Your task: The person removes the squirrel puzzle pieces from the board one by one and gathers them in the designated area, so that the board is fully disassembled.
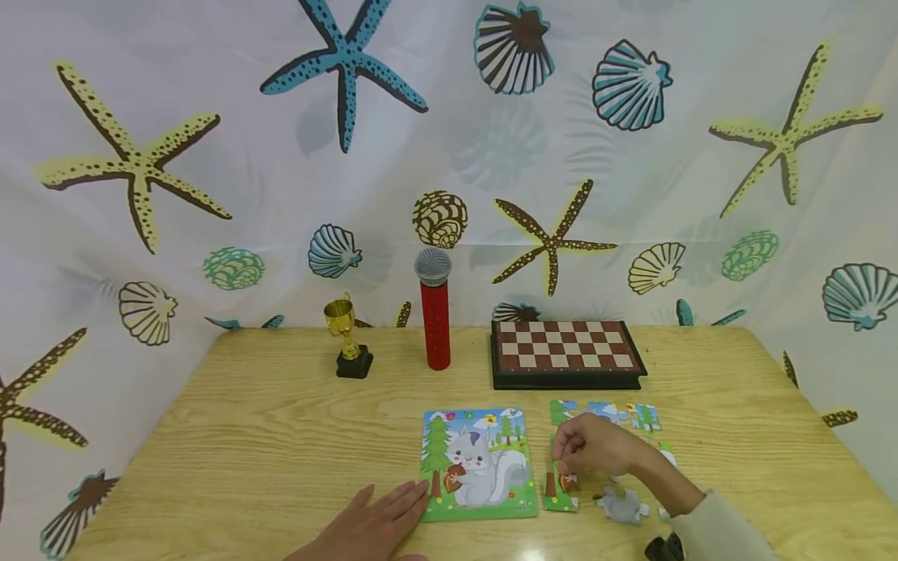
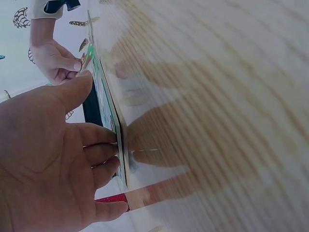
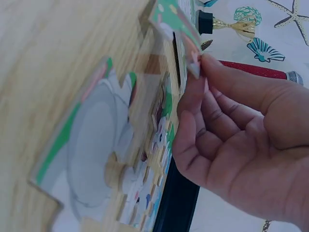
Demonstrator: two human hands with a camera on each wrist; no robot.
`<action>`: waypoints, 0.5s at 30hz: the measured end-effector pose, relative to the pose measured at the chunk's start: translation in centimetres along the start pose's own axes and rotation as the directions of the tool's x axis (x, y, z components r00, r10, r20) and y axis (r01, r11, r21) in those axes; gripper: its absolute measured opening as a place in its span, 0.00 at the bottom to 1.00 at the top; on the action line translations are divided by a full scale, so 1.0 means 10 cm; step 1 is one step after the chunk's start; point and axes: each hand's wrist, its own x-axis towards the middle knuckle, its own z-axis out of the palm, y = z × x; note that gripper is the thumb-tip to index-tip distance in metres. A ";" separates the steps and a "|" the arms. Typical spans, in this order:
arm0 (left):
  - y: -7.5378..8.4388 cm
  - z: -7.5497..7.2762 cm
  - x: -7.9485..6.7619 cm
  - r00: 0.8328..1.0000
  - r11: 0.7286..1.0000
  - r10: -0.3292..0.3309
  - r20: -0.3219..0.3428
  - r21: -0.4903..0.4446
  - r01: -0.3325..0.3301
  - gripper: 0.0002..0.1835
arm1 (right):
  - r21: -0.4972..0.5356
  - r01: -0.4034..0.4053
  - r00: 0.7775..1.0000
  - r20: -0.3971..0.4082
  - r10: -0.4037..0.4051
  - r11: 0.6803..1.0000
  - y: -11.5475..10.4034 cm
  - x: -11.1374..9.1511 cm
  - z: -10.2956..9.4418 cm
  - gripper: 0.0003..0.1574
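A square squirrel picture board point(image 1: 480, 465) lies flat on the wooden table. My left hand point(image 1: 375, 526) rests beside it, fingers extended, fingertips touching its left edge; the left wrist view shows those fingers point(image 2: 104, 154) against the edge. To the right of the board, my right hand point(image 1: 596, 444) pinches a jigsaw piece point(image 1: 559, 499) printed with a tree trunk and grass. In the right wrist view, thumb and index finger hold this piece point(image 3: 175, 21) by one end, tilted. A grey-bodied jigsaw piece point(image 1: 622, 505) lies near that hand, which partly hides several others.
More loose jigsaw pieces point(image 1: 645, 417) lie right of the board. Along the back stand a gold trophy cup point(image 1: 341, 317), a red microphone point(image 1: 436, 323) and a checkered game box point(image 1: 564, 347). A curtain point(image 1: 393, 195) printed with starfish and shells hangs behind the table.
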 end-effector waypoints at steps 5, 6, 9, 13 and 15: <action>0.01 0.00 0.00 1.000 1.000 -0.003 0.012 -0.013 0.003 0.42 | -0.108 -0.069 0.996 -0.065 0.062 0.992 -0.04 -0.01 0.05 0.03; 0.01 0.00 0.00 1.000 1.000 -0.003 0.014 -0.012 0.003 0.42 | -0.133 -0.089 0.993 -0.084 0.078 0.987 -0.05 -0.01 0.07 0.05; 0.01 0.01 0.00 1.000 1.000 0.006 -0.003 -0.008 -0.006 0.42 | -0.197 -0.134 0.986 -0.127 0.110 0.971 -0.07 -0.02 0.11 0.08; -0.01 0.01 -0.01 1.000 1.000 0.009 -0.024 -0.017 -0.010 0.41 | -0.218 -0.137 0.984 -0.138 0.108 0.966 -0.06 -0.03 0.15 0.08; -0.04 0.00 -0.02 0.999 0.999 0.004 -0.032 -0.047 -0.006 0.42 | -0.217 -0.123 0.986 -0.136 0.095 0.968 -0.06 -0.05 0.15 0.07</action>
